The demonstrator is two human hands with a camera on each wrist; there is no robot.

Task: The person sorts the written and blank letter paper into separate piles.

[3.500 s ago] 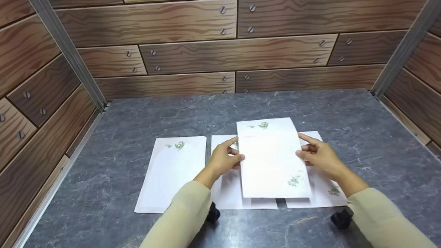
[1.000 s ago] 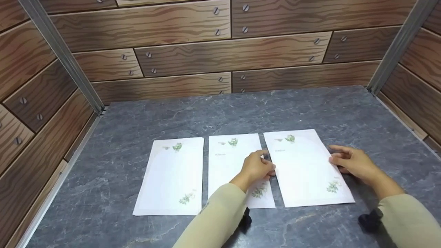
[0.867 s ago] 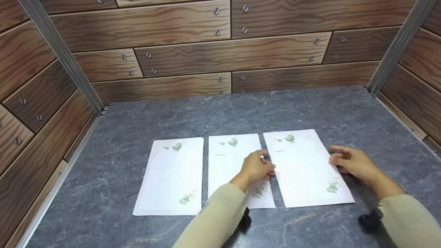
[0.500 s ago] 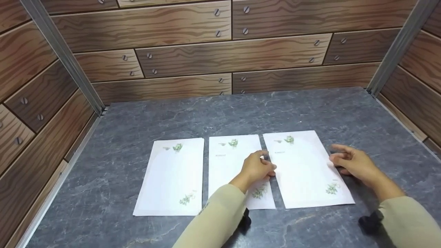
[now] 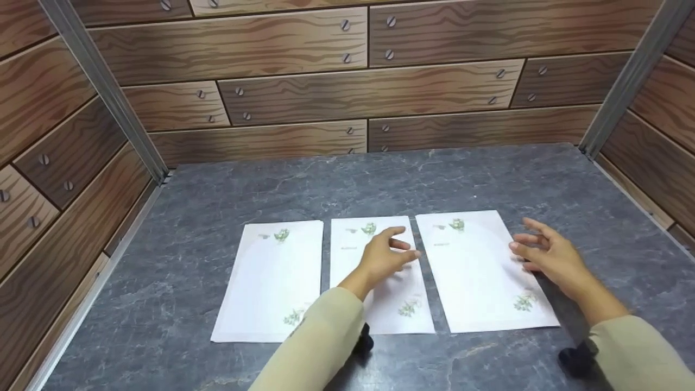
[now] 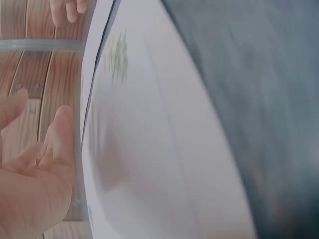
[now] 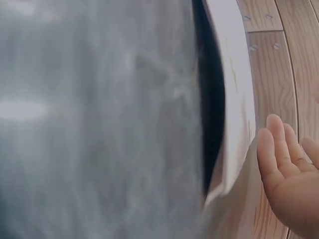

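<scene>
Three white paper sheets printed with small green plants lie in a row in the head view: a left sheet (image 5: 271,277), a middle sheet (image 5: 402,290) and a right sheet (image 5: 472,277). Over the middle one hovers my left hand (image 5: 377,260), its fingers loosely spread and holding nothing, its shadow on the paper. My right hand (image 5: 554,260) is at the right sheet's outer edge, thumb over the paper and fingers relaxed. In the left wrist view, the left hand (image 6: 35,189) is raised beside the paper. The right wrist view shows the right hand (image 7: 294,189) with straight fingers.
Everything lies on a dark grey marbled table (image 5: 260,184). A wood-plank patterned wall (image 5: 304,92) closes the back, and similar walls stand at both sides with metal posts (image 5: 108,98) in the corners. Narrow gaps separate the sheets.
A sheet held up in both hands earlier now lies at the right of the row. My left hand has since left its edge, lifting and moving left; the right hand has loosened slightly.
</scene>
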